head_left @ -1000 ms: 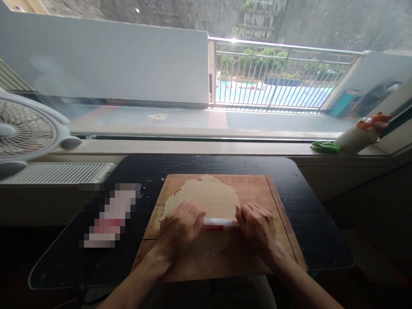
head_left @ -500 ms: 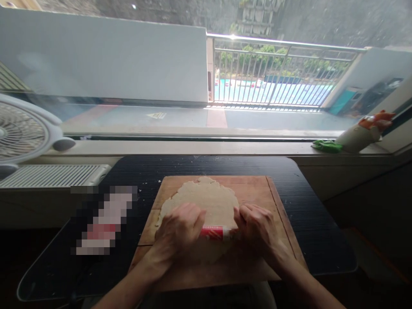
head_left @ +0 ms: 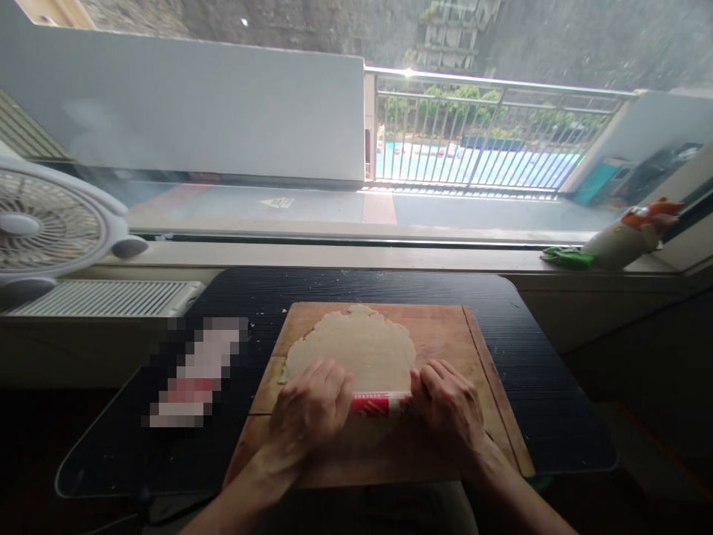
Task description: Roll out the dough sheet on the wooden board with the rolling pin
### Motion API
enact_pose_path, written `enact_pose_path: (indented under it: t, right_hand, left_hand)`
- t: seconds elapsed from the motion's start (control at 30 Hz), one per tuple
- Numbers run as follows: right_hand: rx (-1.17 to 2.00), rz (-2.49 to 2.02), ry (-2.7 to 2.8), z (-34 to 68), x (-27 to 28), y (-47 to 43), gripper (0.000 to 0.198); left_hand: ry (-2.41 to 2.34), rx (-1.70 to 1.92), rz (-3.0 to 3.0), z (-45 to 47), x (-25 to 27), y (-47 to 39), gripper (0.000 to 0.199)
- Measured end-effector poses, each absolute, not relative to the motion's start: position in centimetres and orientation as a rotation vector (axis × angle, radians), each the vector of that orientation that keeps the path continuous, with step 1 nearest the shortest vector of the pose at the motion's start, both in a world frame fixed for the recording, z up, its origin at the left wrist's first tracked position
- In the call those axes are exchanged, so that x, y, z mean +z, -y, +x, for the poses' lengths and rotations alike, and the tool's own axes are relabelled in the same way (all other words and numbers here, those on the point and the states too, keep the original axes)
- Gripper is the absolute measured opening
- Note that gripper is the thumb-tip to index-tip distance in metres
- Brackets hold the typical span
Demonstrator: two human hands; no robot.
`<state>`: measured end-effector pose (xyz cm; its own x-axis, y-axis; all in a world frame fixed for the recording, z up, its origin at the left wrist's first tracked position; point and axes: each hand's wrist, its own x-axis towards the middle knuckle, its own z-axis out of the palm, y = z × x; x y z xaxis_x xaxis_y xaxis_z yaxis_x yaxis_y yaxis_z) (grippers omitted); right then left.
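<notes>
My left hand (head_left: 312, 401) is closed around the left part of a rolling pin (head_left: 372, 405) with a red printed label. My right hand (head_left: 450, 397) grips its right end, fingers curled. Between the hands, the pin lies crosswise along the near side of a thin, flattened sheet of dough (head_left: 356, 345) with a ragged edge. Both hands partly hide the pin, and the left covers some of the dough. Underneath is a wooden board (head_left: 443, 334).
The board rests on a black table (head_left: 549, 394) with small white specks. A blurred-out item (head_left: 203, 371) lies on the left. By the window stand a fan (head_left: 50, 223) at left and, on the sill at right, a pale container (head_left: 618, 244) beside a green cloth (head_left: 568, 257).
A pale stretch of dough showed on the near side of the pin before; bare board shows there now. Both hands keep their hold. The whole view has shifted slightly.
</notes>
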<state>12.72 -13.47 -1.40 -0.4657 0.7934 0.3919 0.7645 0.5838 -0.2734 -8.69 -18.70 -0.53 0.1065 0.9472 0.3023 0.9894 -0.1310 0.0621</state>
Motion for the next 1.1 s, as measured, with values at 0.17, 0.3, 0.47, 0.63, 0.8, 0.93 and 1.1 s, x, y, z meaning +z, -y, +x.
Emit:
enact_pose_path:
  t: [0.17, 0.3, 0.47, 0.63, 0.8, 0.93, 1.1]
  right_hand:
    - [0.118, -1.268, 2.353, 12.9, -1.6, 14.3, 0.026]
    - [0.096, -1.297, 2.356, 12.6, -1.4, 12.9, 0.028]
    - [0.063, -1.151, 2.407, 12.8, -0.9, 11.7, 0.027]
    - [0.067, -1.150, 2.394, 13.2, -1.2, 12.5, 0.025]
    - [0.107, -1.266, 2.355, 13.0, -1.5, 13.8, 0.025]
    - [0.148, -1.262, 2.373, 13.2, -1.8, 14.6, 0.027]
    - [0.151, -1.259, 2.407, 13.0, -1.4, 12.9, 0.029]
  left_hand:
    - [1.893, -0.405, -2.300, -8.9, -0.8, 19.2, 0.022]
    - [1.905, -0.391, -2.314, -9.3, -0.5, 17.4, 0.026]
    - [1.853, -0.441, -2.323, -9.8, -0.6, 16.9, 0.024]
    - [1.809, -0.450, -2.346, -9.8, -0.9, 18.0, 0.019]
    - [1.899, -0.442, -2.265, -9.2, -0.5, 18.2, 0.022]
    - [1.886, -0.440, -2.283, -9.1, -0.8, 19.0, 0.022]
    - [1.921, -0.367, -2.351, -9.3, -0.5, 17.4, 0.027]
